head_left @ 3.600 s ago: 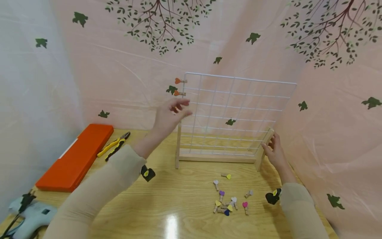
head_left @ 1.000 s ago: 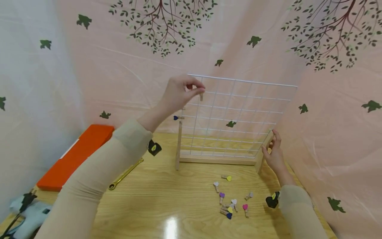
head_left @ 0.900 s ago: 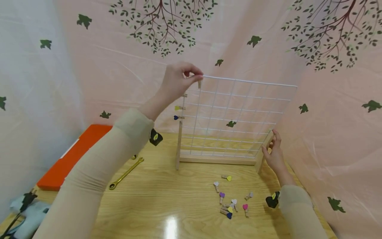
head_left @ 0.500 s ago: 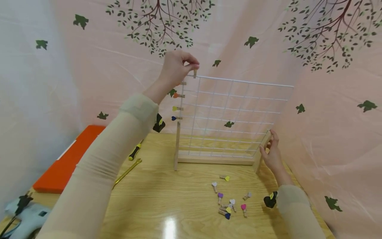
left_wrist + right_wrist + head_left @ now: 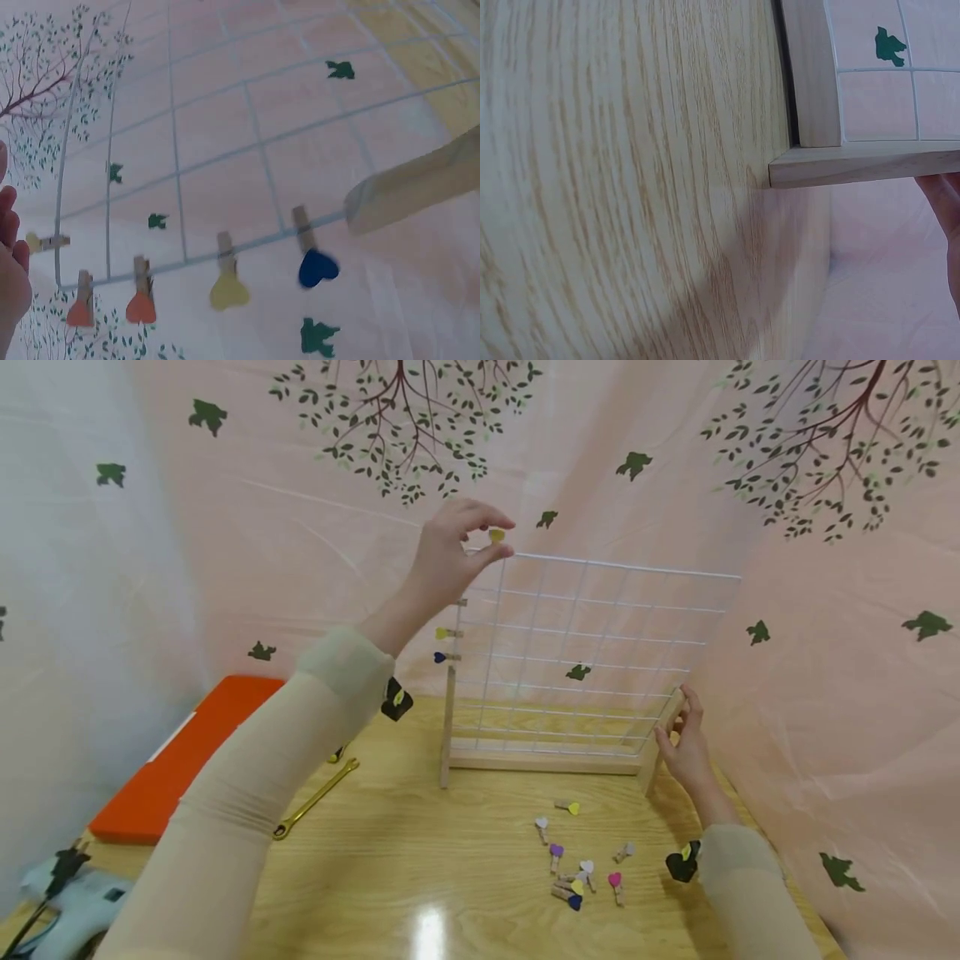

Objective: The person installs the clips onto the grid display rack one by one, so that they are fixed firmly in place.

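A white wire grid (image 5: 592, 635) stands upright in a wooden base. My left hand (image 5: 442, 547) is at its top left corner, thumb and fingers parted around a mini clothespin with a yellow heart (image 5: 497, 536). In the left wrist view that clothespin (image 5: 49, 241) bites the top wire, apart from the fingers. Down the side wire sit two orange-heart clothespins (image 5: 141, 300), a yellow-heart one (image 5: 229, 289) and a blue-heart one (image 5: 318, 266). My right hand (image 5: 687, 747) grips the right wooden post (image 5: 660, 739); the right wrist view shows only part of that hand (image 5: 949, 210).
Several heart clothespins (image 5: 576, 885) lie loose on the wood-grain table (image 5: 405, 868) before the grid. At left are an orange case (image 5: 180, 760), a gold wrench (image 5: 315, 799) and a pale glue gun (image 5: 75, 893). A printed curtain (image 5: 322, 568) hangs behind.
My left hand carried a clothespin up to the top wire; its fingers have since parted, leaving the clothespin there. A yellow-heart clothespin has left the table pile. The right hand keeps its grip.
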Tool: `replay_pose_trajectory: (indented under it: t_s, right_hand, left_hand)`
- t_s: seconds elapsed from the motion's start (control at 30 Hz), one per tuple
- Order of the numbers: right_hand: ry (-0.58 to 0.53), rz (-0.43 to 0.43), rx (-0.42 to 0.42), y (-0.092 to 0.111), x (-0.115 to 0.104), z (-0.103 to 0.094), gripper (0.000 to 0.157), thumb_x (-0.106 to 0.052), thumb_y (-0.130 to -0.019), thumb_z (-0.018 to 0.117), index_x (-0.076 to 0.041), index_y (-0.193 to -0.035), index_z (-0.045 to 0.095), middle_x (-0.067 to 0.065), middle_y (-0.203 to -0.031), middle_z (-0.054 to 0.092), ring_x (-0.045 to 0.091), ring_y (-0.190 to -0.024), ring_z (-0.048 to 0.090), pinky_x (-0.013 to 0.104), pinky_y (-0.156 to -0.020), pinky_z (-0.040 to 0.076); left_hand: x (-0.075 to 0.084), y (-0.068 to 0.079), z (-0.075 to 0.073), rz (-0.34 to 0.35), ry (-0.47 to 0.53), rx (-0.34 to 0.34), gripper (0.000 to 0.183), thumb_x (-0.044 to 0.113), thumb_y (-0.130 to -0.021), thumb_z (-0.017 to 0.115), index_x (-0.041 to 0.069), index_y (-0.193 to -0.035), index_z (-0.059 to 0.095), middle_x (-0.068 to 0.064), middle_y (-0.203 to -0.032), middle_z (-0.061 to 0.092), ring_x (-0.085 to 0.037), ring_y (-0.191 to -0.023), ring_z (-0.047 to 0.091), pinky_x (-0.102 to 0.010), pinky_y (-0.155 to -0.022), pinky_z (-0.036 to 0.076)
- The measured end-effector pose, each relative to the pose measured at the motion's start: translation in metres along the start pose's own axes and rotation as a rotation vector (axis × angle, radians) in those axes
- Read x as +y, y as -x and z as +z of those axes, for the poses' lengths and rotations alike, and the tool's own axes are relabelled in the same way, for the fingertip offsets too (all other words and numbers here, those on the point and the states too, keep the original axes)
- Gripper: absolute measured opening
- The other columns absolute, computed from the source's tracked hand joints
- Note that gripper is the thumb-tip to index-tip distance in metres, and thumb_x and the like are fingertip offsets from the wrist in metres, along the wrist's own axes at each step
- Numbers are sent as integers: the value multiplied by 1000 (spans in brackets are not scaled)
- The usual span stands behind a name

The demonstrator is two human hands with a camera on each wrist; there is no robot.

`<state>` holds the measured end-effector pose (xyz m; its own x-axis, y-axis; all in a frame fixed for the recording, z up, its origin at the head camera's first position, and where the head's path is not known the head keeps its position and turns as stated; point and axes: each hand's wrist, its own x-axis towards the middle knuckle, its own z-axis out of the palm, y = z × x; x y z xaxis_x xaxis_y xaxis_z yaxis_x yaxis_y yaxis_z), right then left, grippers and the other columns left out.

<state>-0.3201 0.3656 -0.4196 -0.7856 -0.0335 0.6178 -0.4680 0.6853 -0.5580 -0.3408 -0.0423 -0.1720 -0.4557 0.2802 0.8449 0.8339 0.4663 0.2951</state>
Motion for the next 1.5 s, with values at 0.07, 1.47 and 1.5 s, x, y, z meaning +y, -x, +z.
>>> replay_pose_trajectory:
  t_s: [0.07, 1.47, 1.5]
  right_hand:
    - [5, 10, 1, 1, 0, 0, 76, 4, -84, 54, -19, -140, 8, 26, -117, 47, 16, -77, 48, 15, -55, 44]
    - [-29, 27, -8, 2, -7, -1, 76, 7, -84, 52, -16, -140, 7, 28, -118, 45, 19, -78, 48, 13, -55, 44]
    - [-24, 27, -5, 2, -12, -2, 76, 8, -83, 52, -15, -140, 7, 28, -118, 45, 20, -78, 49, 12, -55, 44]
  left_hand:
    - [9, 17, 10, 55, 23, -38, 31, 30, -77, 67, 13, -103, 65, 2, -104, 62, -12, -96, 49, -24, -77, 40]
    - [-16, 239, 181, -260, 408, -943, 20, 14, -74, 70, 11, -93, 69, 5, -90, 68, 4, -80, 58, -10, -72, 46]
    - [-16, 237, 177, -274, 401, -922, 18, 14, -74, 70, 12, -92, 70, 7, -88, 68, 5, -79, 59, -10, -72, 46]
